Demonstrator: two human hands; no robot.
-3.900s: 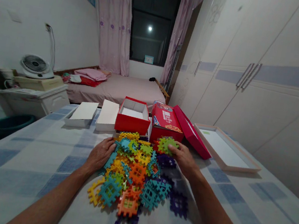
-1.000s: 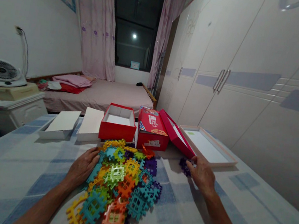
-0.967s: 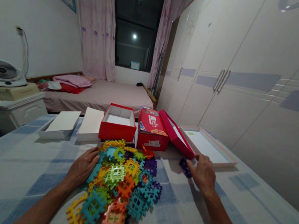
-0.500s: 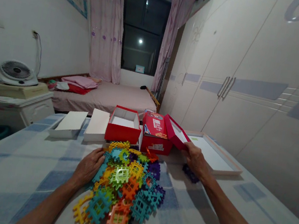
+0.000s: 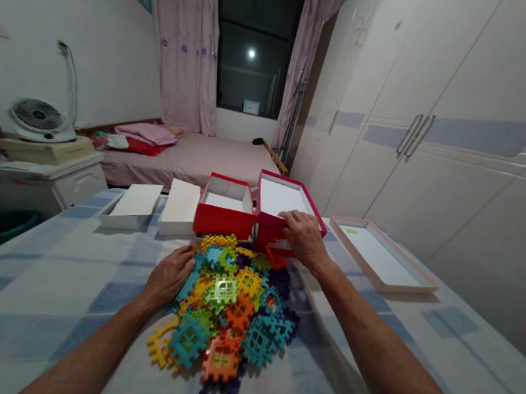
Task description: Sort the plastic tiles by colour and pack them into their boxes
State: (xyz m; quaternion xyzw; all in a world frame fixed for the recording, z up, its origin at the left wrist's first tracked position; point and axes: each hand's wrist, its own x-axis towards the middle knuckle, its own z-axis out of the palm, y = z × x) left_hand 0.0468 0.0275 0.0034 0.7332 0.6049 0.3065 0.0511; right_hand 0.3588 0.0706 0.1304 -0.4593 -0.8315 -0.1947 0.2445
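Note:
A heap of colourful interlocking plastic blocks (image 5: 223, 290) lies in front of me, in teal, orange, yellow, green and purple. My left hand (image 5: 170, 277) rests on the cloth at the heap's left side, fingers stretched out and touching the blocks. My right hand (image 5: 304, 235) grips the front wall of a shallow red lid (image 5: 287, 197) with a white inside. This lid sits, inside facing up, on top of a red printed box (image 5: 269, 238), whose front is partly hidden by the hand. Left of it stands an open red box (image 5: 223, 221) with a pale inside.
Two white box parts, a left one (image 5: 135, 203) and a right one (image 5: 180, 207), lie beyond the heap. A shallow pale tray-like lid (image 5: 383, 256) lies at the right. A checked cloth (image 5: 52, 297) covers the table. Behind are a bed (image 5: 214, 156) and wardrobe (image 5: 444, 186).
My right hand has moved left with the red lid, which was tilted beside the printed box and now lies over its top. My left hand has stayed by the blocks. The view has shifted slightly.

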